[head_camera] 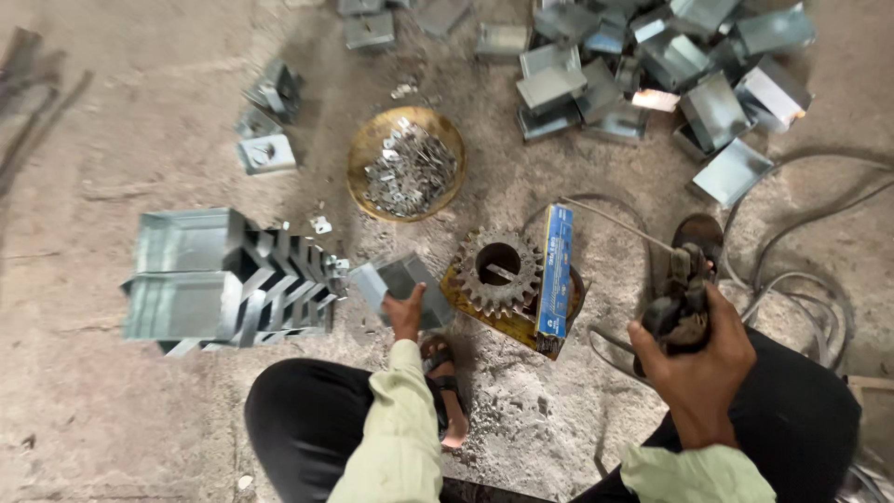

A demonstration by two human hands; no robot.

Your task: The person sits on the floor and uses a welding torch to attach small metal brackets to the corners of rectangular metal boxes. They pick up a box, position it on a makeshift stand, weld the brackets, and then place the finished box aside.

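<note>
Bowl (406, 164) behind gear (498, 272), boxes (228, 279) left.

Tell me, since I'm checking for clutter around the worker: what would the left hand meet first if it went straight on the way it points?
The left hand already touches a small metal box. Straight beyond that lies bare floor, then probably the round bowl of small metal pieces; depth is hard to judge.

One toothed gear (498, 270), one brass bowl (358, 158) of small metal pieces, one blue box (556, 270) and two sandals lay among many folded metal boxes.
</note>
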